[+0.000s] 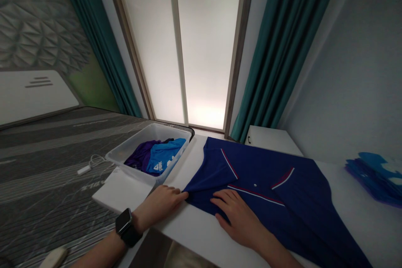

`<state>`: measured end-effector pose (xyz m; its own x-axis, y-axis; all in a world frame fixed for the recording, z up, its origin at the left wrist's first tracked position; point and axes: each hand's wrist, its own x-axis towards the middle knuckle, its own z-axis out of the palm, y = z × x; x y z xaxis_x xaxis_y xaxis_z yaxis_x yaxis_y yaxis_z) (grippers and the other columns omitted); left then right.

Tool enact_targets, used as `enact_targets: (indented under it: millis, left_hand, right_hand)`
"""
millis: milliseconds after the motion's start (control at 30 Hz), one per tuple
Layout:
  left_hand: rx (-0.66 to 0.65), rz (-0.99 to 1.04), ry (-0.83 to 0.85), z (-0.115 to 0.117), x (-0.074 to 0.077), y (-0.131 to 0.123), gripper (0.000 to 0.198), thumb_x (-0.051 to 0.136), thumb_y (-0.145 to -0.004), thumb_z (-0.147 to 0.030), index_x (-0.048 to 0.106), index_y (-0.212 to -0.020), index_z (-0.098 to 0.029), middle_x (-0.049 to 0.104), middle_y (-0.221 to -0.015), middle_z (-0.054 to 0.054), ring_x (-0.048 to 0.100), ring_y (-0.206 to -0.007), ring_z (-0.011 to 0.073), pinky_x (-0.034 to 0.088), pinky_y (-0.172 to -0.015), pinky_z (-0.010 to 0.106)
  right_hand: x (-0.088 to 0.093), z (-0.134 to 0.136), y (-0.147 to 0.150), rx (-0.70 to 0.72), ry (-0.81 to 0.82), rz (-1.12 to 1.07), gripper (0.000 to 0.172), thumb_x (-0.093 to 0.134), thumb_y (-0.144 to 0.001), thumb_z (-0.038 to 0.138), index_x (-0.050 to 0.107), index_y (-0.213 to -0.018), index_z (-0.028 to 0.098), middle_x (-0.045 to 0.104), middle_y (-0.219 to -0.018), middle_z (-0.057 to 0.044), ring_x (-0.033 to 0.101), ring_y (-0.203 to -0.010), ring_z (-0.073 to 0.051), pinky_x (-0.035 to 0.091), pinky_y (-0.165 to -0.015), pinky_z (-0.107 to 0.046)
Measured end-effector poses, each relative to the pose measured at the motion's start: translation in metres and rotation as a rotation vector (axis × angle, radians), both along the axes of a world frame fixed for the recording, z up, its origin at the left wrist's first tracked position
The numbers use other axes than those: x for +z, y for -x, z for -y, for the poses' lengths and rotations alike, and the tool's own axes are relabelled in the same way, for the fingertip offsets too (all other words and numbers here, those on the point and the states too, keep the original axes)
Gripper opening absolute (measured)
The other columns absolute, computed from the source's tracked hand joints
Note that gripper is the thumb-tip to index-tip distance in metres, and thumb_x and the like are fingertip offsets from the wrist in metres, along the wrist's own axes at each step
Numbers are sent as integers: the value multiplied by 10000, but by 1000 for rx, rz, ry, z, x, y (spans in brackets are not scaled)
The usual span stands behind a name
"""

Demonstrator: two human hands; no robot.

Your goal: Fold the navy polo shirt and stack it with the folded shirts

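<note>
Shirt [266, 180]: navy polo with red-and-white trim, spread on the white table [201, 230], collar towards the person. It runs from both sets of fingers away to the right.

Left hand [160, 205]: rests on the table at the shirt's left corner. The fingers [177, 196] are curled in and clenched on the pointed tip of fabric, which ends at their tips. The rest of the shirt lies beyond and to the right of them. A black watch [124, 221] sits on the wrist.

Right hand [240, 217]: lies palm down on the shirt, just right of the left fingertips. Its fingers [224, 199] are released, spread flat and gripping nothing. Fabric lies under them, and the striped placket runs just beyond their tips.

Surroundings: a clear bin [132, 148] stands on the table beyond the left fingers, holding purple and blue clothes [165, 155]. A blue stack [373, 176] lies well right of the right hand, at the table's far edge. A white cable [89, 165] lies on the grey mattress [47, 176], left of the bin.
</note>
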<state>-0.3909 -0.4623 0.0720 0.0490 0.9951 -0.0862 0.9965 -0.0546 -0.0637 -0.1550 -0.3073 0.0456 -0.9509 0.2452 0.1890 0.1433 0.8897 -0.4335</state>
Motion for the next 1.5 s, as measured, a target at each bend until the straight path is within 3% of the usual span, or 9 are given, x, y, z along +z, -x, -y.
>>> enact_targets:
  millis: [200, 333, 433, 567, 900, 1033, 1167, 1300, 1500]
  left_hand:
    - [15, 54, -35, 11, -10, 2, 278, 462, -920, -97, 575, -1138, -228, 700, -878, 40, 677, -801, 203, 472, -728, 290]
    - [38, 193, -123, 18, -15, 2, 286, 399, -952, -140, 570, -1160, -237, 701, -949, 43, 671, -864, 181, 468, -781, 271]
    - [89, 189, -166, 15, -17, -3, 202, 422, -967, -267, 599, -1058, -234, 692, -889, 35, 665, -825, 187, 457, -743, 269]
    - [172, 138, -186, 5, -20, -15, 221, 470, -953, -386, 595, -888, -216, 679, -800, 26, 655, -768, 201, 432, -685, 275]
    - [244, 213, -300, -4, -41, -18, 205, 461, -954, -328, 565, -814, -220, 663, -716, 2, 644, -683, 179, 404, -636, 274]
    - [280, 279, -370, -5, -41, -15, 150, 451, -950, -314, 535, -865, -223, 633, -718, -9, 629, -657, 164, 418, -613, 263]
    - [283, 294, -480, -11, -38, -14, 165, 492, -912, -301, 530, -1054, -227, 624, -940, 39, 639, -808, 188, 471, -690, 282]
    - [259, 323, -478, -14, -38, -12, 167, 494, -911, -293, 567, -1050, -235, 601, -990, 49, 630, -850, 194, 489, -738, 298]
    - [238, 419, -457, -13, -42, -7, 150, 477, -928, -274, 617, -973, -245, 624, -942, 39, 630, -850, 188, 492, -763, 291]
  right_hand:
    - [-4, -1, 1, 3, -36, -28, 371, 486, -905, 152, 580, -1257, 224, 598, -1245, -70, 500, -1172, -217, 383, -1053, -423]
    - [-7, -3, 1, 45, -118, -19, 534, 437, -887, 43, 505, -1354, 293, 612, -1209, -60, 527, -1117, -203, 408, -1011, -411]
    - [-9, -4, 0, 79, -167, -15, 602, 454, -860, 4, 515, -1339, 364, 607, -1212, -40, 526, -1108, -195, 384, -1023, -415]
    - [-9, -3, -1, 55, -164, 3, 571, 464, -852, 19, 542, -1320, 335, 595, -1236, -51, 509, -1145, -197, 366, -1043, -408]
    - [2, 0, 1, 27, -100, -11, 437, 488, -873, 85, 599, -1260, 257, 606, -1226, -80, 515, -1153, -221, 404, -1023, -408]
    - [1, 0, 1, 18, -45, -41, 406, 488, -883, 92, 602, -1239, 251, 612, -1197, -69, 519, -1140, -210, 411, -1015, -394]
    - [0, -1, 0, 8, 34, -109, 404, 474, -885, 80, 586, -1234, 249, 596, -1202, -60, 512, -1140, -188, 398, -1021, -373]
    - [8, -19, -2, -116, 70, -144, 312, 433, -922, 126, 599, -1161, 238, 619, -1112, -59, 548, -1052, -186, 408, -962, -364]
    - [16, -87, -7, -472, 18, 69, 223, 396, -947, 201, 613, -995, 212, 670, -903, -27, 605, -872, -176, 392, -785, -295]
